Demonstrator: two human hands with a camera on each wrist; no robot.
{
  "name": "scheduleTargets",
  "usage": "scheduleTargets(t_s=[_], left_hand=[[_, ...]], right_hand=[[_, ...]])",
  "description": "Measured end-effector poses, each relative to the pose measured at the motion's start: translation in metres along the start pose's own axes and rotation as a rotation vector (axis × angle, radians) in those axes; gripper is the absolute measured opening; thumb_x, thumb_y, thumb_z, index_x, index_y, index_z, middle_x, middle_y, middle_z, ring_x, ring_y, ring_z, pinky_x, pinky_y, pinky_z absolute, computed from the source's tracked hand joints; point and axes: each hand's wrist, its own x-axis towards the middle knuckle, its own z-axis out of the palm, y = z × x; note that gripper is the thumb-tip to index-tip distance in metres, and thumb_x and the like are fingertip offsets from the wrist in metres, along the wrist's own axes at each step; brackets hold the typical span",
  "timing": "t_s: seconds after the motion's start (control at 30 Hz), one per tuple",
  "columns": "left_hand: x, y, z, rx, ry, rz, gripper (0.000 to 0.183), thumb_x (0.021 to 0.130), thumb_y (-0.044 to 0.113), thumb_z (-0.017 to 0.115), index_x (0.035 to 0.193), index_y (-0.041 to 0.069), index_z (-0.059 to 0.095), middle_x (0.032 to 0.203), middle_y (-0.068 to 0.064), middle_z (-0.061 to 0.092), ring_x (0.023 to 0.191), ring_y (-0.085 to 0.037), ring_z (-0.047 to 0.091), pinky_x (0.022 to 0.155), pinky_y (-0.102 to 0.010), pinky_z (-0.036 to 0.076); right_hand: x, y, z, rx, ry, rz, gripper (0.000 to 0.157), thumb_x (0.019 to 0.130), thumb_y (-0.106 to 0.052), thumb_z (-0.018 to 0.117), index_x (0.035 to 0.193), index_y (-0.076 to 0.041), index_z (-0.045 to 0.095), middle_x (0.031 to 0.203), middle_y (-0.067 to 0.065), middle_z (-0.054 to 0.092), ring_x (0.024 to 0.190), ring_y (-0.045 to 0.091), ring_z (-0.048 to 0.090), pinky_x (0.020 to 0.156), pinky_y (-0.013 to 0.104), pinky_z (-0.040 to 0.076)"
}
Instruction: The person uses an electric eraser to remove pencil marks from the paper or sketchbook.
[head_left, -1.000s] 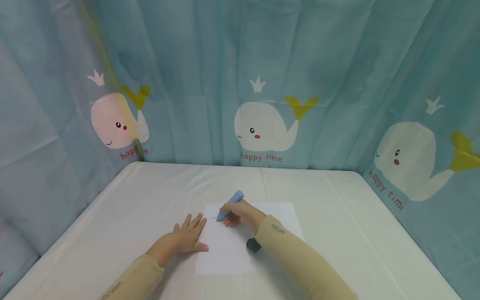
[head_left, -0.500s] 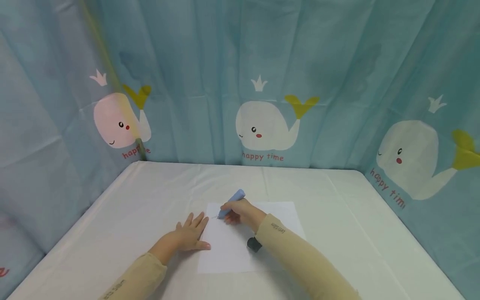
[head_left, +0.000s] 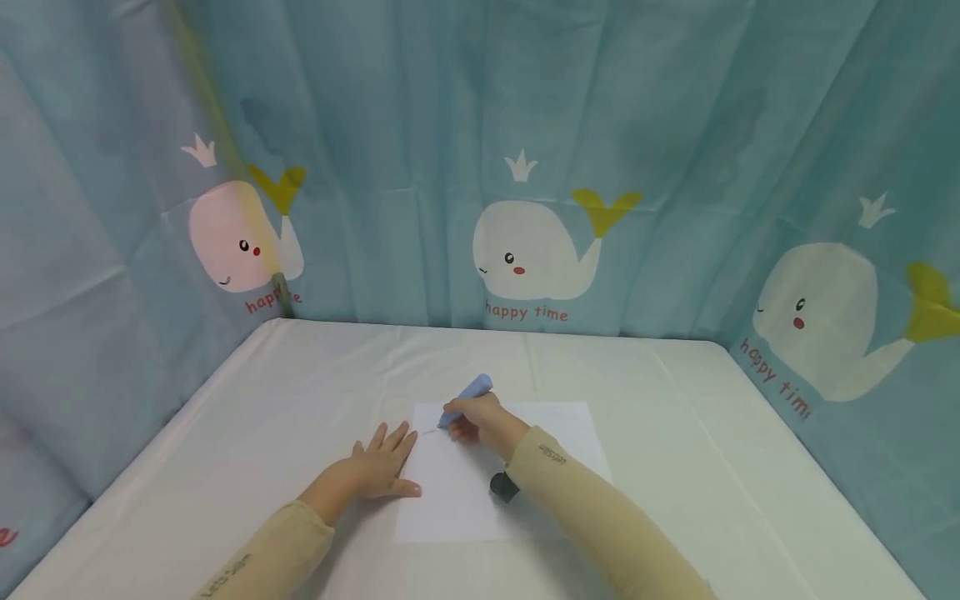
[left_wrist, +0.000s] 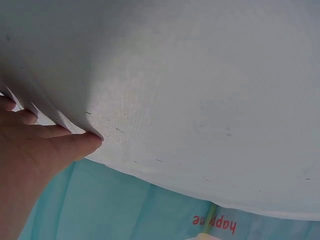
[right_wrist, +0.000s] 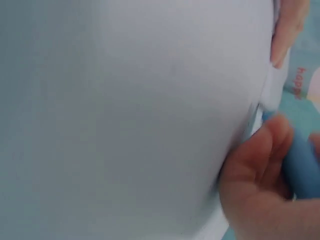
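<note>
A white sheet of paper [head_left: 450,508] lies on the table. My right hand [head_left: 482,417] pinches a thick light-blue pen [head_left: 476,387], which leans to the right with its tip down at the sheet's upper left. Short faint marks [head_left: 429,432] show on the paper just left of the tip. The right wrist view shows the pen [right_wrist: 301,165] between the curled fingers, partly hidden by them. My left hand [head_left: 378,468] lies flat with spread fingers at the left edge of the paper. In the left wrist view, the left hand's fingers [left_wrist: 75,146] rest on the white surface.
A white cloth covers the table [head_left: 675,433]. Blue curtains [head_left: 420,167] with whale prints stand along its back and sides. A small dark object [head_left: 502,487] shows beside the right sleeve [head_left: 592,517], partly hidden by it.
The pen and my right hand have moved slightly away from me and a little to the right. The left hand stays at the paper's edge. The view has shifted slightly.
</note>
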Motion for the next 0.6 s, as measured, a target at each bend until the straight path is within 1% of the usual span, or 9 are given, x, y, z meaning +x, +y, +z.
scheduleTargets(t_s=[0.13, 0.23, 0.33, 0.5, 0.6], left_hand=[[0.0, 0.001, 0.0, -0.007, 0.002, -0.004, 0.095, 0.086, 0.051, 0.065, 0.15, -0.005, 0.023, 0.158, -0.027, 0.01, 0.141, -0.054, 0.002, 0.102, -0.076, 0.01], [-0.001, 0.004, -0.002, -0.013, -0.003, -0.001, 0.094, 0.086, 0.05, 0.066, 0.15, -0.005, 0.023, 0.157, -0.027, 0.01, 0.141, -0.054, 0.001, 0.102, -0.075, 0.01], [-0.001, 0.006, -0.002, -0.005, -0.008, -0.008, 0.094, 0.086, 0.051, 0.065, 0.15, -0.005, 0.024, 0.158, -0.027, 0.011, 0.141, -0.053, 0.002, 0.103, -0.075, 0.011], [-0.002, 0.006, -0.003, 0.01, -0.003, -0.038, 0.094, 0.086, 0.051, 0.066, 0.15, -0.003, 0.025, 0.158, -0.025, 0.013, 0.142, -0.052, 0.004, 0.103, -0.074, 0.013], [-0.002, 0.005, -0.003, 0.01, -0.002, -0.04, 0.093, 0.086, 0.051, 0.066, 0.15, -0.003, 0.025, 0.158, -0.025, 0.013, 0.142, -0.052, 0.003, 0.104, -0.074, 0.012]], right_hand=[[0.001, 0.001, -0.001, -0.007, -0.003, 0.003, 0.026, 0.084, -0.011, 0.072, 0.1, 0.004, 0.058, 0.063, 0.007, 0.062, 0.051, 0.013, 0.057, 0.051, 0.023, 0.047], [0.001, 0.001, -0.004, -0.016, -0.002, -0.001, 0.025, 0.085, -0.011, 0.072, 0.099, 0.003, 0.058, 0.063, 0.007, 0.062, 0.052, 0.013, 0.057, 0.052, 0.023, 0.048], [0.001, 0.003, -0.008, -0.014, -0.007, 0.001, 0.023, 0.085, -0.012, 0.071, 0.098, 0.003, 0.06, 0.063, 0.007, 0.062, 0.052, 0.013, 0.057, 0.052, 0.024, 0.048], [0.0, 0.005, -0.01, 0.052, -0.008, -0.012, 0.02, 0.084, -0.01, 0.068, 0.097, 0.002, 0.06, 0.063, 0.006, 0.061, 0.051, 0.012, 0.056, 0.051, 0.024, 0.048], [-0.002, 0.004, -0.008, 0.07, 0.001, -0.031, 0.021, 0.083, -0.009, 0.068, 0.098, 0.002, 0.058, 0.061, 0.006, 0.06, 0.049, 0.011, 0.056, 0.05, 0.023, 0.047]])
